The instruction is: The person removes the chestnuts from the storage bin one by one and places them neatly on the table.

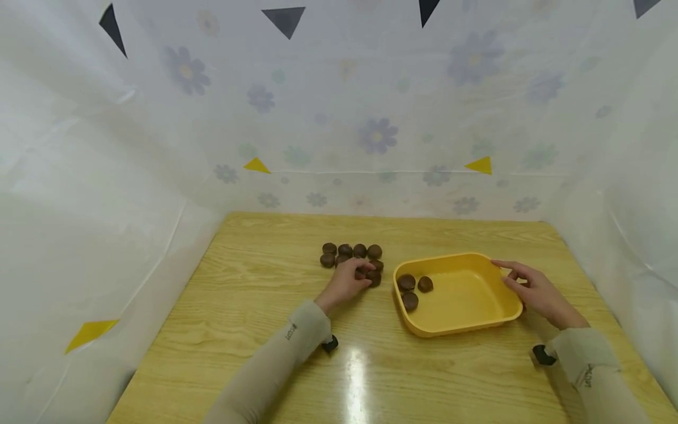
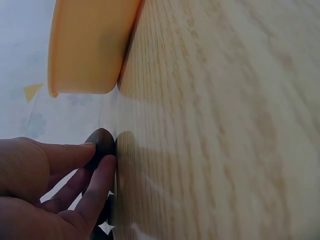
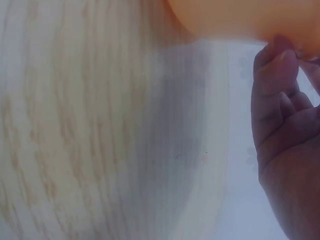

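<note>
Several brown chestnuts lie in close rows on the wooden table, left of a yellow plastic tray. My left hand is over the near right part of these rows and hides some of them. In the left wrist view, its thumb and fingers pinch a dark chestnut at the table surface. My right hand holds the tray's right end, fingers at the rim and outer wall. The right wrist view shows bent fingers against the tray wall. Inside the tray, three chestnuts sit at its left end.
The wooden table extends around the tray and chestnuts. A white flowered sheet hangs behind it, with pale sheeting on both sides. Yellow and dark triangles mark the sheeting.
</note>
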Demonstrator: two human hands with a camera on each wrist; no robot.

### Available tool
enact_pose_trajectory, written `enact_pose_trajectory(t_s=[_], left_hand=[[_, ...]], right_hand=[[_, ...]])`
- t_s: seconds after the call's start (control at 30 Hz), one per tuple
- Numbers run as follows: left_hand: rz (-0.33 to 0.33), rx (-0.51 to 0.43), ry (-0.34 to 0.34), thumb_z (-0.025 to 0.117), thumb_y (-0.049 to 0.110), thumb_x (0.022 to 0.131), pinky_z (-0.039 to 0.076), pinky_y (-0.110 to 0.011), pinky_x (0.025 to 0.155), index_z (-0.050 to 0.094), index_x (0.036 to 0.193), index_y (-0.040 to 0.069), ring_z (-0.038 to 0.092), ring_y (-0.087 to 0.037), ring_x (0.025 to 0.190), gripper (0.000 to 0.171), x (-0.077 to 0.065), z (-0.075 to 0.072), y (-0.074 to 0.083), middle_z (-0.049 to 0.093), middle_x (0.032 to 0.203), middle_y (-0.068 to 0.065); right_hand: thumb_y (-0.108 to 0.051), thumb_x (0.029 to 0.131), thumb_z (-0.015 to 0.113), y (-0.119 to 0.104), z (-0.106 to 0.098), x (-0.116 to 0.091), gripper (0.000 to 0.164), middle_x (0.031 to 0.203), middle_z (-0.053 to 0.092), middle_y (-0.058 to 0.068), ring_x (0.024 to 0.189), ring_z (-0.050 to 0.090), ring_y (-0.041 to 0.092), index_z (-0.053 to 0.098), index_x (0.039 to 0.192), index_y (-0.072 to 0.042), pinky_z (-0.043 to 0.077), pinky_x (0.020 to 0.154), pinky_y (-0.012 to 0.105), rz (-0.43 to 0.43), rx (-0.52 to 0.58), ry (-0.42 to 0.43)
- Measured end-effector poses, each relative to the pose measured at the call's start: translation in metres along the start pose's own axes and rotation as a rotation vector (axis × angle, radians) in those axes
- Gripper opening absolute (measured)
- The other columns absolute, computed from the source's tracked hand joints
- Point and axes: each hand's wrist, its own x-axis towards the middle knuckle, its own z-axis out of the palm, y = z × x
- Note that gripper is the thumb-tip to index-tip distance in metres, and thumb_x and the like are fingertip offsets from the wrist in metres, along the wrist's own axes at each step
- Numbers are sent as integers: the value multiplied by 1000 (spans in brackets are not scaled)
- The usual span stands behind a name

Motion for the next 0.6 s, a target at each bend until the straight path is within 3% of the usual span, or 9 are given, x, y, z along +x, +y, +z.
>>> enact_pose_trajectory(t_s=[0.33,0.6], left_hand=[[13,-1,-6,73,4,97,58,-33,91,70,128,8,68,-23,107,31,1,1,0,65,131,-10],[-18,-25,-16,72,4,97,59,-35,92,69,130,9,68,-24,108,33,-1,0,-1,64,133,-10]], right_hand=[[-26,112,49,0,-1,-1,47,99,57,12,68,53,20,47,155,-10,50,51,32,-1,-7,-2],[-28,112,49,1,1,2,48,98,56,12,65,52,21,47,156,-9,50,51,32,1,-3,-10]])
